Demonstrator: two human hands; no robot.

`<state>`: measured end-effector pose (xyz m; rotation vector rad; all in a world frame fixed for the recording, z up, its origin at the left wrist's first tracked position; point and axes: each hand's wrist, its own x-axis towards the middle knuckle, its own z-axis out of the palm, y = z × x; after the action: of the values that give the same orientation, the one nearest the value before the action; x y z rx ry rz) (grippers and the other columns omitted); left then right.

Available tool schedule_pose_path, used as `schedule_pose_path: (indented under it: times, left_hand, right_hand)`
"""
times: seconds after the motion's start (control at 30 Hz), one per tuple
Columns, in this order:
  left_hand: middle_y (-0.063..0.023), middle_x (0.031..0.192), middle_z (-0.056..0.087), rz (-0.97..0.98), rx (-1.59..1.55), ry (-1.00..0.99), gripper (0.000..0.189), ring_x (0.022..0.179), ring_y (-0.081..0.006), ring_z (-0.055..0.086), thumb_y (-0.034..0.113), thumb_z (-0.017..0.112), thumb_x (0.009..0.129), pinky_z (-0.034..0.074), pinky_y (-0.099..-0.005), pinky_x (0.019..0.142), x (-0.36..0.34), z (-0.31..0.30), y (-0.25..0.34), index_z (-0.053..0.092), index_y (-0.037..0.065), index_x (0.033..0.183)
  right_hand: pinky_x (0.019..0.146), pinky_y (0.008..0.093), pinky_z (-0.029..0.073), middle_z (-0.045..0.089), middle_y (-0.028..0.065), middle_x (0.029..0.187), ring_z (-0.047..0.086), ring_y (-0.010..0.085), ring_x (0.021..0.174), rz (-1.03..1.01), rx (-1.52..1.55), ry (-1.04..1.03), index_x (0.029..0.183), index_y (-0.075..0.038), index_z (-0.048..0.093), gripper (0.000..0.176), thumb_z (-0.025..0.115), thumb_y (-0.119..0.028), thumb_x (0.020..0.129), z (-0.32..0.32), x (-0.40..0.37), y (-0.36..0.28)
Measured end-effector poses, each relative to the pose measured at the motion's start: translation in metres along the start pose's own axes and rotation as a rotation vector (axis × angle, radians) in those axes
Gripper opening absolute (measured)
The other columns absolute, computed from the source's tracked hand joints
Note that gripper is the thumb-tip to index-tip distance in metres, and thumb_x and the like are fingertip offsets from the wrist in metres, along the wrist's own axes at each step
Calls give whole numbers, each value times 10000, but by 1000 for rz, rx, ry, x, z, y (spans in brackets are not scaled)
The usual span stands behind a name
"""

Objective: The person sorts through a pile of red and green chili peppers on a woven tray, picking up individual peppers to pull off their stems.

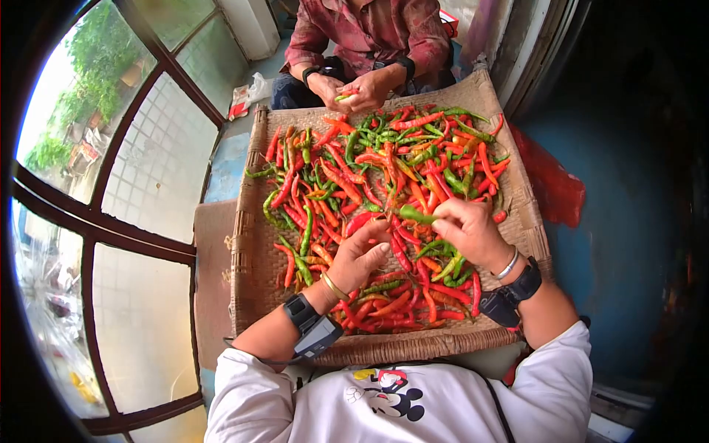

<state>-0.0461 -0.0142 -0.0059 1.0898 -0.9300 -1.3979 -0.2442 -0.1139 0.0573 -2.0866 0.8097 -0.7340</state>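
A green chili pepper (417,215) is pinched between the thumb and fingers of my right hand (473,235), its stem end pointing left over the pile. My left hand (358,260) is just left of it, above the peppers, with fingertips close to the stem end. The thumb of that hand stands apart from its fingers, and nothing shows between them. Below both hands, red, orange and green chili peppers (342,181) lie heaped on a woven tray (247,266) with a thick bound rim.
Across the tray sits another person (369,33) in a red patterned shirt, with both hands together around a small chili pepper (346,96). Framed windows (144,162) run along the left. A white plastic bag (260,87) lies by the far left corner, and red material (546,181) hangs at the right.
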Motion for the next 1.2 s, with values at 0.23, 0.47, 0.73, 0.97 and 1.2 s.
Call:
schedule_pose_path:
  times: [0.23, 0.47, 0.73, 0.97, 1.2]
  left_hand:
    - [-30, 877, 593, -105, -166, -85, 344, 679, -76, 534, 130, 533, 877, 453, -214, 619, -2, -4, 2, 457, 52, 1204]
    - [-11, 728, 602, -251, -493, 15, 179, 559, -79, 524, 216, 488, 905, 428, -196, 513, 1, -15, 6, 557, 78, 995]
    - [-34, 899, 615, -6, -739, 330, 210, 696, -82, 575, 227, 466, 911, 495, -214, 626, 18, -35, 24, 496, 72, 1049]
    - [-47, 874, 621, -315, -380, -37, 261, 703, -103, 586, 198, 425, 929, 483, -224, 593, 11, -26, 0, 499, 49, 1130]
    - [-26, 879, 621, -388, -227, -53, 256, 705, -94, 587, 174, 487, 903, 486, -225, 614, 5, -14, -1, 520, 54, 1127]
  right_hand:
    - [531, 247, 403, 551, 5, 633, 488, 75, 563, 201, 336, -285, 838, 0, 589, 100, 571, -97, 820, 22, -7, 13]
    - [545, 299, 446, 590, 59, 676, 569, 173, 575, 261, 232, -284, 848, -13, 598, 134, 559, -140, 826, 21, -7, 17]
    - [656, 378, 462, 591, 108, 836, 565, 292, 753, -102, -608, 239, 934, -59, 551, 256, 636, -200, 739, -1, 7, 56]
    - [648, 421, 459, 584, 154, 874, 581, 329, 778, 110, -759, 22, 1159, -55, 401, 538, 646, -263, 727, 20, 3, 62]
    - [524, 424, 451, 576, 140, 655, 578, 319, 595, 28, -567, 64, 1010, -75, 513, 266, 548, -113, 749, 32, 1, 27]
